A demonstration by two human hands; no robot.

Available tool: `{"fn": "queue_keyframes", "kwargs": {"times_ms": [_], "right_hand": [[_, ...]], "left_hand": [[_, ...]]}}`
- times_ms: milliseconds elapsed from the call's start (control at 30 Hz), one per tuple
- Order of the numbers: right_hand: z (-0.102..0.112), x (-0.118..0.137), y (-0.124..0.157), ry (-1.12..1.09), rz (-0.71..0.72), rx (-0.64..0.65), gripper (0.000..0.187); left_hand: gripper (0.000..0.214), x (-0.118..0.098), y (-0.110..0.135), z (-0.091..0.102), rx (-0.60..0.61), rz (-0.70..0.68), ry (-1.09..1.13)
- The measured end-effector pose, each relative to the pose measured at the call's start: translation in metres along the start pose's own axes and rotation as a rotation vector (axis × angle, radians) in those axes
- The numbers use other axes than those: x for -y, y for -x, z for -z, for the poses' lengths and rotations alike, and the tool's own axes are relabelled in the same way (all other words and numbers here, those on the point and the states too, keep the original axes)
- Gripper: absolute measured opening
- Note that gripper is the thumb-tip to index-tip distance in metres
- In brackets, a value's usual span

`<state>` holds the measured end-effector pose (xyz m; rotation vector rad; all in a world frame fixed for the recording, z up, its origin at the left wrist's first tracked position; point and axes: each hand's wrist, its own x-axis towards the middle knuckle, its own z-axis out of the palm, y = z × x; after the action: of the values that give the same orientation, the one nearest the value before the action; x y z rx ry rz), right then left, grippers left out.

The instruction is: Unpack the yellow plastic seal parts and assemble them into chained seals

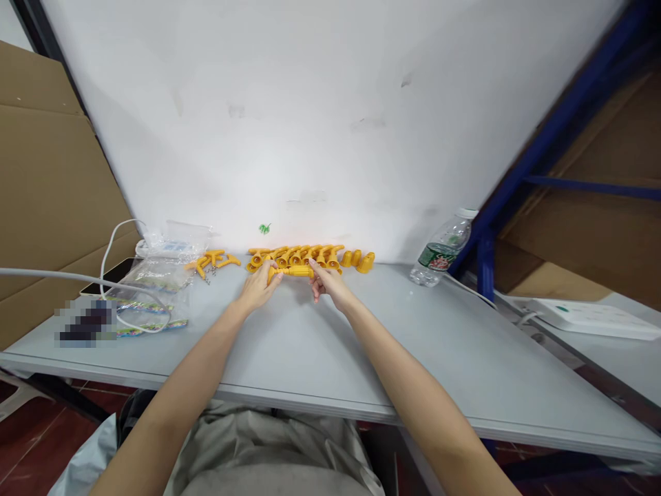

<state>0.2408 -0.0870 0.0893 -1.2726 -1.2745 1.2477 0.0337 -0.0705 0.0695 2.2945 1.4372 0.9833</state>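
Observation:
A ribbed yellow plastic part [300, 271] lies crosswise between my two hands, just above the grey table [310, 344]. My left hand [259, 284] grips its left end. Thumb and forefinger of my right hand [328, 284] close on the right end, with the other fingers curled below. Directly behind my hands stands a row of yellow plastic pieces with round openings [320, 256]. Several small yellow caps [365, 262] are at the right end of that row. To the left lie loose yellow T-shaped handles [213, 259] with metal screw-like shafts.
A tilted water bottle [441, 251] leans at the back right. Clear plastic bags [160, 275] and a white cable [111, 251] lie on the left, near a cardboard box [46, 179]. A white power strip [593, 318] sits beyond the blue frame [485, 265] on the right.

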Motion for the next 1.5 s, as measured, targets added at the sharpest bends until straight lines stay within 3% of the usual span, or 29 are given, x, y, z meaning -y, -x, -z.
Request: {"fn": "queue_keyframes", "kwargs": {"times_ms": [367,500,667,800,900,1000,1100,1200,1300,1500], "right_hand": [[-0.001,-0.004,-0.007,-0.125,-0.087,-0.054,0.05],[-0.002,-0.003,-0.005,-0.185,-0.173,-0.052,0.045],[-0.002,-0.003,-0.004,-0.324,-0.372,0.062,0.044],[-0.006,-0.006,-0.005,-0.47,-0.406,0.041,0.036],[-0.005,-0.007,-0.009,-0.552,-0.305,-0.077,0.027],[0.003,-0.007,-0.018,-0.621,-0.068,-0.266,0.019],[0.013,-0.005,-0.031,-0.613,0.194,-0.436,0.03],[0.015,-0.002,-0.045,-0.484,0.353,-0.561,0.041],[0.004,0.0,-0.057,-0.247,0.462,-0.566,0.044],[-0.042,-0.001,-0.081,0.259,0.658,-0.394,0.034]], "left_hand": [[0.035,0.001,0.0,0.0,0.002,-0.05,-0.022],[0.037,0.003,0.0,-0.001,0.017,-0.041,-0.029],[0.043,0.007,0.001,-0.006,0.017,-0.077,-0.019],[0.054,0.011,-0.001,-0.011,-0.071,-0.148,0.006],[0.058,0.014,-0.002,-0.013,-0.186,-0.177,0.019],[0.056,0.015,-0.002,-0.014,-0.237,-0.159,0.015],[0.052,0.015,-0.002,-0.016,-0.232,-0.157,-0.006],[0.04,0.015,-0.003,-0.018,-0.213,-0.136,-0.057],[0.024,0.014,-0.004,-0.018,-0.133,-0.055,-0.137],[0.026,0.005,-0.003,-0.012,0.07,0.075,-0.208]]}}
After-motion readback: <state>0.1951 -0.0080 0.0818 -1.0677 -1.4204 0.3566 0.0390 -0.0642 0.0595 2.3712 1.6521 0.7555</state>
